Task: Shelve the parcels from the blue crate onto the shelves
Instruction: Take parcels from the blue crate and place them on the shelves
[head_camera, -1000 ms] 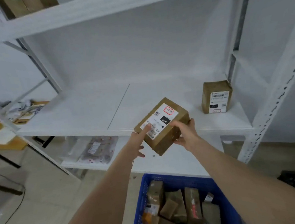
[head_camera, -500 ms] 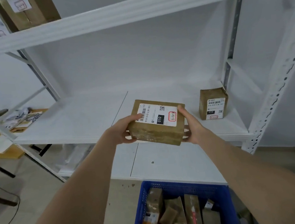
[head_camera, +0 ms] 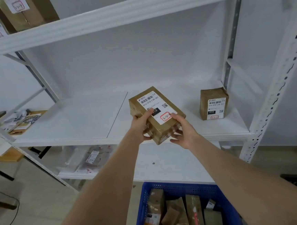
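A brown taped parcel with a white label sits between both hands, above the front edge of the middle white shelf. My left hand grips its near left corner, thumb on the label. My right hand holds its near right end, fingers curled underneath. The parcel points lengthwise into the shelf. A second labelled parcel stands upright at the shelf's right end. The blue crate with several brown parcels is below, on the floor.
The upper shelf beam runs overhead, with cardboard boxes at its left. The perforated white upright stands at right. A lower shelf holds plastic-bagged parcels. A wooden table with papers is at left.
The parcel has turned from lying crosswise to pointing lengthwise into the shelf and has moved forward and up. Both hands have shifted to its near end.
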